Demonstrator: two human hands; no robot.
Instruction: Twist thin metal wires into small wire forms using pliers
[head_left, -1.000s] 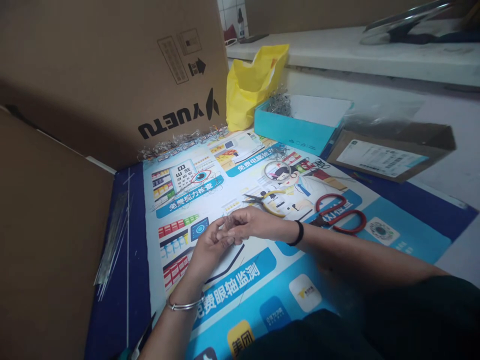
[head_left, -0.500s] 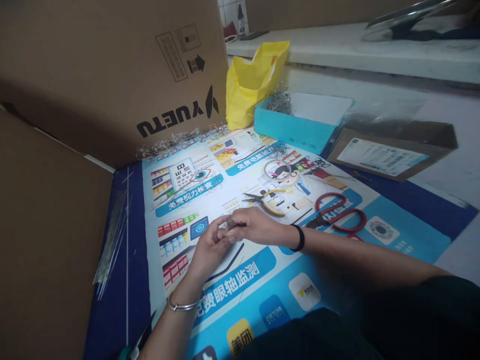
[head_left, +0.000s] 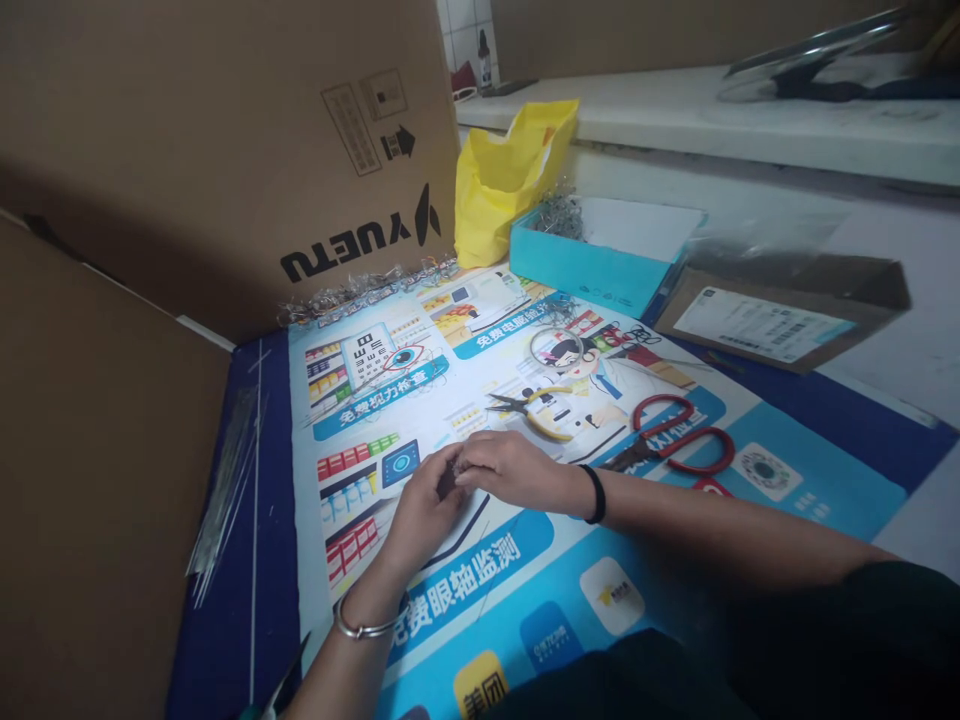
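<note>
A large cardboard carton [head_left: 225,150] is printed with an upside-down "YUETU" logo. Near it, a yellow bag [head_left: 487,210] is stood with its mouth open. A smaller brown box [head_left: 870,290] is marked by a white label [head_left: 761,322]. On the white ledge [head_left: 645,110], a dark bottle [head_left: 484,60] is placed before a tiled wall [head_left: 461,45].

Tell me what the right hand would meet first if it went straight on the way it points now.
Most likely the left hand: it lies just ahead of the right hand, so close that the two may be touching, though the overlap makes depth hard to judge.
</note>
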